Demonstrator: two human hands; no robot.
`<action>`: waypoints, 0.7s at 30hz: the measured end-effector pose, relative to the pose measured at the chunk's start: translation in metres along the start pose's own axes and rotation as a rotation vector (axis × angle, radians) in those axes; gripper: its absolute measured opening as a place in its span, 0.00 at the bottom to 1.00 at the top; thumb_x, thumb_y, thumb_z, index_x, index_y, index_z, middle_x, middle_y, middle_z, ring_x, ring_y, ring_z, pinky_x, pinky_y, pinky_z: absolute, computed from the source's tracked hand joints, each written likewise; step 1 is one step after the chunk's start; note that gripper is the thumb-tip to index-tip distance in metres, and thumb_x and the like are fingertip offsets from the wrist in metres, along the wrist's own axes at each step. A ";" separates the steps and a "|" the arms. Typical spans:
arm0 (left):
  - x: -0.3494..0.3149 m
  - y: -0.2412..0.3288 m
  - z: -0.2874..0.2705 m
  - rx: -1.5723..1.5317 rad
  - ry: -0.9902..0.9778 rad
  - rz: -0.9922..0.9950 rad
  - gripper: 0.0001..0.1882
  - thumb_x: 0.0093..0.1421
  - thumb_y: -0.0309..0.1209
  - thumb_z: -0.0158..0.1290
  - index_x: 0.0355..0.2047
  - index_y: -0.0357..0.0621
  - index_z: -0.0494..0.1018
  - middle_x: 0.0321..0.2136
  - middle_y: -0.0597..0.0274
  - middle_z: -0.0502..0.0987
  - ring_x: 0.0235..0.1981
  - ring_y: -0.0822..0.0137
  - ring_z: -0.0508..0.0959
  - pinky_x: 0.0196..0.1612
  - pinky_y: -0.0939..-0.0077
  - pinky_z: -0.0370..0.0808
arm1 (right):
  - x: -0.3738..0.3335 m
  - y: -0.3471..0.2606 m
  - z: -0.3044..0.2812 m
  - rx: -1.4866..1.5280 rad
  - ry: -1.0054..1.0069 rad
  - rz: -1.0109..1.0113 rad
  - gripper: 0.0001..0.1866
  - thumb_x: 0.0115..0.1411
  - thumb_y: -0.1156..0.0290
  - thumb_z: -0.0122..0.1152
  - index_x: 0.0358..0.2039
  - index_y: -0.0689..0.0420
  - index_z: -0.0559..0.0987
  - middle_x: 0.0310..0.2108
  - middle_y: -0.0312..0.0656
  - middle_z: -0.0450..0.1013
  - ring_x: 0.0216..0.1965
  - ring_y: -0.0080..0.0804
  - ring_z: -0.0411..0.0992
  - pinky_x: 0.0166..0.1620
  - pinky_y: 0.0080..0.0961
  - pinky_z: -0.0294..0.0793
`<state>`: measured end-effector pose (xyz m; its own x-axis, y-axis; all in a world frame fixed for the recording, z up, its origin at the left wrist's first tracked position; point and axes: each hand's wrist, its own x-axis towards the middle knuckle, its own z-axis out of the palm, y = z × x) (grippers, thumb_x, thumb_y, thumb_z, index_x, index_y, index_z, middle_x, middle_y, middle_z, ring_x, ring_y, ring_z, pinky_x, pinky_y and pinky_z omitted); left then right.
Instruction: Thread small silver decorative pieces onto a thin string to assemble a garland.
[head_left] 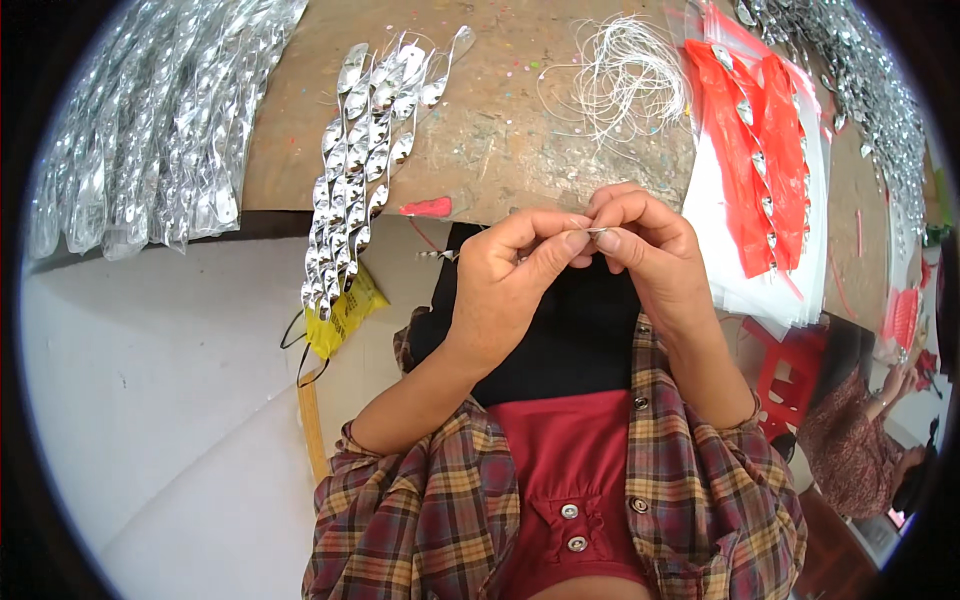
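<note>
My left hand (pixel 515 275) and my right hand (pixel 655 255) meet just in front of the table's near edge, above my lap. Thumbs and forefingers of both pinch a thin pale strand (pixel 597 230), of which only a short bit shows between the fingertips. Left of my left hand, a small silver twisted piece (pixel 437 255) sticks out beside a red cord. That cord runs up to a red tassel-like piece (pixel 428 207) on the table edge. A loose tangle of white string (pixel 635 80) lies beyond my hands.
Silver twisted spiral strips (pixel 365 140) hang over the near edge at left, above a yellow packet (pixel 345 315). Plastic-wrapped silver strips (pixel 150 130) cover the far left. On the right lie red plastic (pixel 730 150) and white sheets (pixel 720 250). Another person (pixel 860 440) sits at far right.
</note>
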<state>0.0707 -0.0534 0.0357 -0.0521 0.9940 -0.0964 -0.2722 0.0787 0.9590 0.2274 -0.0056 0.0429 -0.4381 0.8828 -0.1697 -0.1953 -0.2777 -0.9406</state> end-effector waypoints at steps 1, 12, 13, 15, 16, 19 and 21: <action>0.001 -0.001 0.000 -0.060 -0.007 -0.033 0.08 0.58 0.23 0.52 0.36 0.30 0.73 0.31 0.59 0.77 0.32 0.73 0.76 0.38 0.82 0.73 | 0.000 0.000 0.000 0.001 0.000 0.000 0.04 0.54 0.73 0.59 0.29 0.58 0.75 0.37 0.37 0.67 0.31 0.17 0.64 0.31 0.13 0.61; 0.000 0.002 -0.002 0.433 -0.015 0.147 0.08 0.58 0.22 0.51 0.38 0.32 0.72 0.30 0.59 0.77 0.28 0.74 0.75 0.35 0.84 0.72 | 0.003 0.002 -0.017 -0.929 0.096 -0.638 0.04 0.55 0.80 0.57 0.32 0.62 0.75 0.31 0.39 0.72 0.30 0.18 0.67 0.32 0.14 0.65; -0.001 0.001 -0.001 0.319 -0.032 0.075 0.08 0.58 0.22 0.51 0.38 0.32 0.72 0.29 0.59 0.77 0.28 0.74 0.75 0.35 0.83 0.73 | 0.002 0.005 -0.016 -0.929 0.097 -0.637 0.04 0.55 0.80 0.57 0.32 0.62 0.75 0.31 0.39 0.72 0.30 0.18 0.67 0.32 0.14 0.65; -0.003 -0.002 0.001 0.204 -0.048 0.001 0.08 0.59 0.22 0.51 0.38 0.31 0.72 0.29 0.59 0.77 0.28 0.74 0.75 0.35 0.83 0.73 | 0.000 0.011 -0.010 -0.747 0.175 -0.546 0.04 0.55 0.80 0.56 0.33 0.62 0.75 0.32 0.40 0.73 0.30 0.19 0.68 0.30 0.13 0.66; -0.003 -0.007 0.002 0.155 -0.060 0.022 0.08 0.59 0.22 0.51 0.38 0.31 0.71 0.29 0.59 0.77 0.28 0.74 0.75 0.35 0.83 0.73 | -0.003 0.009 -0.006 -0.747 0.174 -0.545 0.04 0.55 0.80 0.56 0.33 0.62 0.75 0.32 0.40 0.73 0.30 0.19 0.68 0.30 0.13 0.66; 0.000 -0.009 0.004 0.137 -0.048 0.089 0.07 0.59 0.22 0.50 0.38 0.31 0.72 0.30 0.59 0.77 0.29 0.73 0.76 0.36 0.82 0.73 | -0.006 0.000 0.005 -0.262 0.159 -0.214 0.04 0.55 0.80 0.56 0.32 0.61 0.74 0.34 0.40 0.72 0.30 0.18 0.67 0.28 0.11 0.65; 0.003 -0.009 0.005 0.256 0.075 0.237 0.05 0.57 0.23 0.52 0.34 0.34 0.74 0.26 0.60 0.78 0.28 0.73 0.77 0.32 0.82 0.73 | -0.003 0.002 0.006 0.051 0.026 -0.125 0.03 0.56 0.77 0.56 0.31 0.59 0.74 0.38 0.39 0.69 0.30 0.19 0.66 0.30 0.12 0.65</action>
<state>0.0776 -0.0512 0.0283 -0.1575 0.9794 0.1265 0.0050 -0.1273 0.9918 0.2235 -0.0109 0.0432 -0.3848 0.9210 -0.0605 -0.2912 -0.1833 -0.9389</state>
